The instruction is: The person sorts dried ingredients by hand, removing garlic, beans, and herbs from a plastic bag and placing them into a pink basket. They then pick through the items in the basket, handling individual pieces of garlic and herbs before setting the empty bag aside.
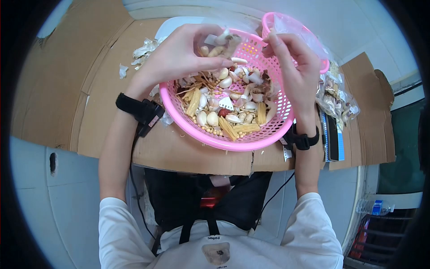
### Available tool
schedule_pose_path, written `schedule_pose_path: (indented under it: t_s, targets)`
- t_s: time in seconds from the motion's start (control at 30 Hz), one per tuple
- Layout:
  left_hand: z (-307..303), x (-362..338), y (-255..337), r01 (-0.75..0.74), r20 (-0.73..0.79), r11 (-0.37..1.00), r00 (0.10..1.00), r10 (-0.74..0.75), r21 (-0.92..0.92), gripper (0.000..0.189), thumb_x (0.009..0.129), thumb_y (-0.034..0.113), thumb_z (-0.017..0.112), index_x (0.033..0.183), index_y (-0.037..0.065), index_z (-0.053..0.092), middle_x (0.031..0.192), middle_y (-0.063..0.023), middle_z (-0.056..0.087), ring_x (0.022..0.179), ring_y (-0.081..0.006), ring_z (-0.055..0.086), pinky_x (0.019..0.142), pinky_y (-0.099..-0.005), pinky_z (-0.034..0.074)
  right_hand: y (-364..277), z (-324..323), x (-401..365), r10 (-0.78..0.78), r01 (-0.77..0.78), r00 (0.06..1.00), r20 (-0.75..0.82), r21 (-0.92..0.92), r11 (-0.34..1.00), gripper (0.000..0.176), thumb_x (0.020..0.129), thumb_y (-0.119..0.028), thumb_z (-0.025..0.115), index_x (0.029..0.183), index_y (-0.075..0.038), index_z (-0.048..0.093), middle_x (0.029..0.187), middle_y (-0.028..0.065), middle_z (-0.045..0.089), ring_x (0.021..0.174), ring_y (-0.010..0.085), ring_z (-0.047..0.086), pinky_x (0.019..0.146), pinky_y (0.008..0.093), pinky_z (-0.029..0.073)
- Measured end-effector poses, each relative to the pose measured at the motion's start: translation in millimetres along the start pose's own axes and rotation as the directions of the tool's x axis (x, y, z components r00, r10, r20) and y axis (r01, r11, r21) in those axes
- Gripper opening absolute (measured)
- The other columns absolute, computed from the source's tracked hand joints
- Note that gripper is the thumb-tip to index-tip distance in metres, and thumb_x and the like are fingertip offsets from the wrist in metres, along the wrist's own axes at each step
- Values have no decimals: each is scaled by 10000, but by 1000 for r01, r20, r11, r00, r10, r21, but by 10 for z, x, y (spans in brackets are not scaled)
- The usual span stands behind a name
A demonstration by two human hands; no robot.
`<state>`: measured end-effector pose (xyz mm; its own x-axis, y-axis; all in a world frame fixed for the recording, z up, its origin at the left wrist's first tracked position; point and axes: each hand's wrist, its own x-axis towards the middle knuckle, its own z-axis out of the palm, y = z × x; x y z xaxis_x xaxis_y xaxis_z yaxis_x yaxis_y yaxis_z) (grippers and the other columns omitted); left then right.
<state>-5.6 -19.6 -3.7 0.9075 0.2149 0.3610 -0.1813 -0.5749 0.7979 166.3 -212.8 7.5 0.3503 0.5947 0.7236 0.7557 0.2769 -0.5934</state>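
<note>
My left hand is wrapped round a small clear plastic bag with pale food pieces in it, held over the back left of a pink perforated basket. My right hand hangs above the basket's right side, thumb and fingers pinched together; what they hold, if anything, is too small to make out. In the basket lie white garlic cloves, yellow bean curd sticks, a red date, small yellow beans and a white paper piece.
A second pink basket with clear plastic stands behind. Filled plastic bags and a notebook lie at right. White peelings lie at left on the cardboard-covered table. Cables run down from both wrist straps.
</note>
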Motion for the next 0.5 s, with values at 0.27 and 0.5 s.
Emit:
schedule_pose_path:
  t_s: [0.27,0.5]
  targets:
    - [-101,79,-209,41,-117,959,990,-77,-281,457,932,131,825,1298,-71,642,1116,-73,739,1021,-125,731,855,-272,611,-86,35,-37,98,-44,959,267,-199,979,208,1007,-205,727,1037,-3,765,834,77,756,710,161,702,651,309,543]
    - [-87,44,-29,92,-91,993,992,-86,70,471,899,192,855,1288,0,675,1037,-36,735,895,-81,709,740,-227,554,-121,37,-28,197,-85,893,405,-280,956,199,1004,-206,715,1013,-11,752,799,101,738,707,202,718,656,327,554]
